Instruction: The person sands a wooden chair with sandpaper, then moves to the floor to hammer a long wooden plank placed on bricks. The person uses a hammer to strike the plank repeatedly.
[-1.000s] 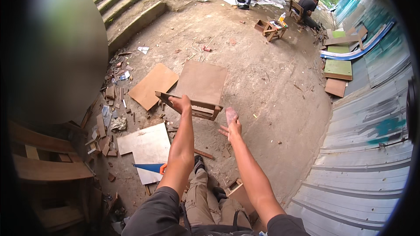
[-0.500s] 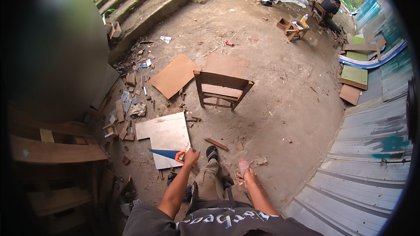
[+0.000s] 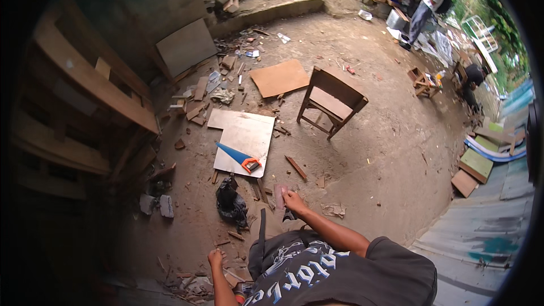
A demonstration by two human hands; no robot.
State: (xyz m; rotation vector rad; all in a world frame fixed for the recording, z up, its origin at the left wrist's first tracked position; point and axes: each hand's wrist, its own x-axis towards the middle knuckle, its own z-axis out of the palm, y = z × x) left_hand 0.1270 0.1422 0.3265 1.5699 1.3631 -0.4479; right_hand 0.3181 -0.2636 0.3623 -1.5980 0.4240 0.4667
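Right hand (image 3: 293, 200): closed on the pad, thumb across its face
Pad (image 3: 279, 194): pinkish, flat, roughly oblong; in the right hand, raised in front of the body, its surface grain too blurred to tell
Left hand (image 3: 216, 258): low, beside the body, fingers partly curled; whether it holds anything I cannot tell
Bag (image 3: 230, 201): black, thin, crumpled plastic, slumped on the ground (image 3: 391, 153) between the two hands and the saw
Saw (image 3: 240, 158): tapering blue blade, orange-and-black looped handle, lying flat on the pale board
Pale board (image 3: 255, 130): smooth sheet, a rectangular notch at one corner
Strip (image 3: 295, 168): narrow reddish-brown wood, right of the pale board
Chair (image 3: 340, 88): upright, dark wooden frame with slanted legs, broad flat backrest, paler seat
Brown panel (image 3: 279, 78): thin, smooth, four-sided, flat on the ground just left of the chair
Blocks (image 3: 166, 206): two, grey, rough, squarish, well left of the bag
Sheet (image 3: 333, 210): creased, tan, ragged-edged
Wall (image 3: 473, 249): ribbed grey metal with teal patches
Ground: hard, dusty brown, strewn with chips and offcuts
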